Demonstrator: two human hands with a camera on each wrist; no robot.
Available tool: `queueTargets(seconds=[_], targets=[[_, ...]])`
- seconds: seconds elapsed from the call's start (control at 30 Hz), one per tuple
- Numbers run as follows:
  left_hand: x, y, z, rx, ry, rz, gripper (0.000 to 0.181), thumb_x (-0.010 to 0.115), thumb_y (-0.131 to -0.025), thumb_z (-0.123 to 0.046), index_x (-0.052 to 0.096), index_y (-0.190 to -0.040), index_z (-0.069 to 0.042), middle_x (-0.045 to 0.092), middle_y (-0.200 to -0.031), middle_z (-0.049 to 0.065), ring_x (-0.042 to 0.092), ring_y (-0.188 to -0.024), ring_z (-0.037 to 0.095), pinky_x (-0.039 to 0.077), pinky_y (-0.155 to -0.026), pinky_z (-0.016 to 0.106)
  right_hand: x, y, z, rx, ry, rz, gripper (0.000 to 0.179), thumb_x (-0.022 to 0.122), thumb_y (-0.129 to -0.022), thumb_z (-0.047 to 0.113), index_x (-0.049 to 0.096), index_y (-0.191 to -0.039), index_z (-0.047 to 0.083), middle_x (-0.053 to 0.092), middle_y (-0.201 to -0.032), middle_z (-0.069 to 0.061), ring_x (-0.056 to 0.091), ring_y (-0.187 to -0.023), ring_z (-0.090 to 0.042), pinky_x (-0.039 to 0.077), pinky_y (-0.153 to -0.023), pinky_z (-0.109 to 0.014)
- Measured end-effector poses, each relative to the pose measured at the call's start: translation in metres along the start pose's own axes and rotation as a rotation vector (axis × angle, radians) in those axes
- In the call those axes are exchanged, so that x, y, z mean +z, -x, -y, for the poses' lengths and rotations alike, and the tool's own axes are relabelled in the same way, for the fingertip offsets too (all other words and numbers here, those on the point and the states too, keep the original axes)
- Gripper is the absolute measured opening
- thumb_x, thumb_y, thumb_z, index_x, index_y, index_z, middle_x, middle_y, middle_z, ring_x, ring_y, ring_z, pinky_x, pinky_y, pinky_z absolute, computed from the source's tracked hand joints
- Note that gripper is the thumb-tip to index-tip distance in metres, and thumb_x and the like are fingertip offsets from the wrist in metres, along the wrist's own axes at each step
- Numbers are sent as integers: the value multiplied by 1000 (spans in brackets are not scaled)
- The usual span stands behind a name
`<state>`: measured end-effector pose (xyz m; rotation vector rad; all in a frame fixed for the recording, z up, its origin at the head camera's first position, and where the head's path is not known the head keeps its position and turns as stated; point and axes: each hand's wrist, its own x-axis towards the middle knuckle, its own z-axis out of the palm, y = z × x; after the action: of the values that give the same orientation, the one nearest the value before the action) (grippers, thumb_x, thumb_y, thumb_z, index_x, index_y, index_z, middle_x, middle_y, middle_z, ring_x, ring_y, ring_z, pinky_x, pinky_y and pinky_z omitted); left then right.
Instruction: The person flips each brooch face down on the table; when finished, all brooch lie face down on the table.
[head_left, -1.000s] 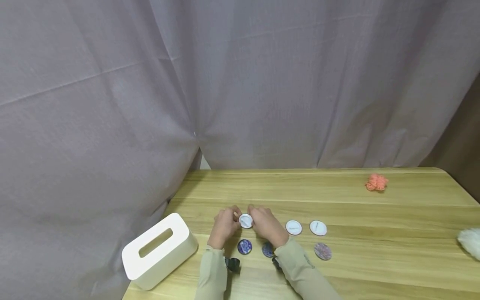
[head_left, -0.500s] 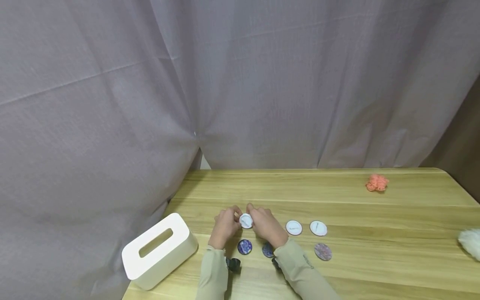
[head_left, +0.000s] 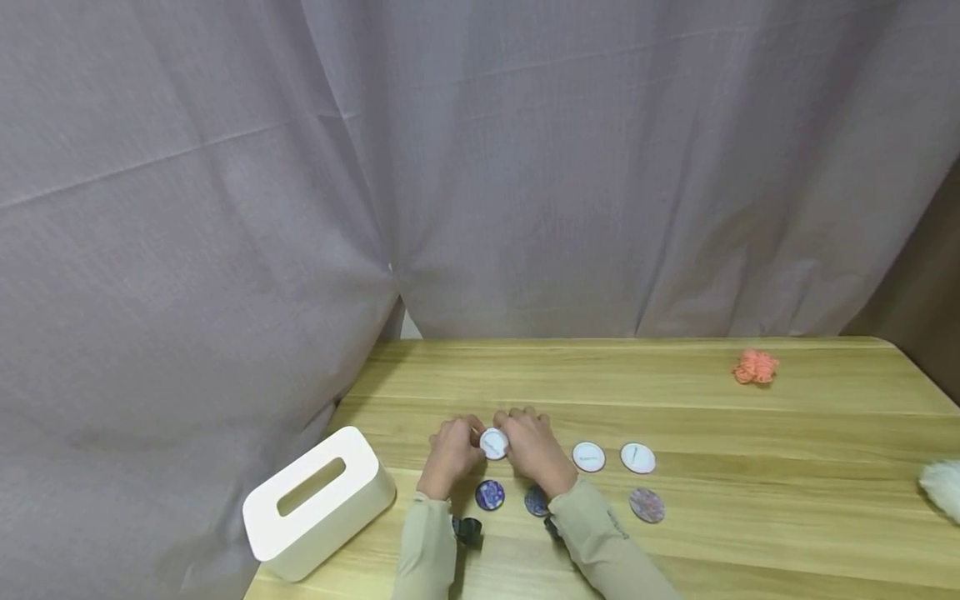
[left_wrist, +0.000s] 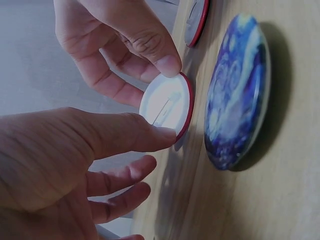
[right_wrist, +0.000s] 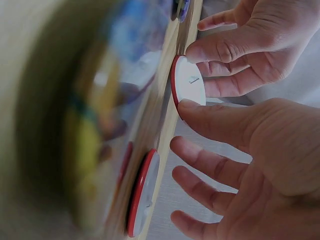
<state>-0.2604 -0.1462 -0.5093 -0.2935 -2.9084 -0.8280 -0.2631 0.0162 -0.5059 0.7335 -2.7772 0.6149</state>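
Both hands hold one round pin-back button badge (head_left: pixel 493 443) between them, its white back with the pin facing up and a red rim showing in the left wrist view. My left hand (head_left: pixel 452 454) pinches one side, thumb on the back. The right hand (head_left: pixel 532 450) grips the opposite side, its thumb (right_wrist: pixel 215 117) also on the white back. A badge with a blue swirling picture (left_wrist: pixel 235 92) lies face up on the near side of the hands. Another blue badge (head_left: pixel 536 501) is partly hidden by the right forearm.
Two white-backed badges (head_left: pixel 588 457) (head_left: pixel 637 458) lie right of the hands, with a pinkish-purple badge (head_left: pixel 647 505) nearer. A white tissue box (head_left: pixel 318 504) stands at left. A coral scrunchie-like bundle (head_left: pixel 755 367) sits far right; a white fluffy thing (head_left: pixel 941 485) lies at the right edge.
The held badge has turned slightly between the fingers, and the right hand's fingers have shifted and curled more around its far side. The other badges have stayed put.
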Motion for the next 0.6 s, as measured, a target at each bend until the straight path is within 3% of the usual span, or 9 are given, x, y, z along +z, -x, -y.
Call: queueTargets(seconds=[0.13, 0.37, 0.6], targets=[[-1, 1, -3, -11, -11, -3, 29, 78, -66, -1, 72, -94, -7, 62, -86, 8, 54, -89, 35, 40, -73, 53, -1, 0, 0, 10, 21, 5, 20, 77, -78, -4, 65, -85, 10, 64, -84, -9, 55, -80, -31, 42, -69, -49], [1, 2, -5, -42, 9, 32, 26, 79, -71, -1, 75, -95, -7, 60, -108, 17, 48, -102, 38, 38, -81, 57, -2, 1, -1, 25, 19, 25, 17, 77, -78, -3, 70, -89, 9, 61, -86, -9, 52, -85, -31, 42, -75, -50], [0, 3, -6, -61, 9, 64, 22, 79, -73, -3, 76, -93, -9, 57, -113, 18, 46, -102, 38, 37, -79, 55, -2, 2, 0, 45, 17, 80, 18, 75, -77, -4, 68, -85, 10, 57, -86, -9, 49, -86, -31, 40, -72, -48]])
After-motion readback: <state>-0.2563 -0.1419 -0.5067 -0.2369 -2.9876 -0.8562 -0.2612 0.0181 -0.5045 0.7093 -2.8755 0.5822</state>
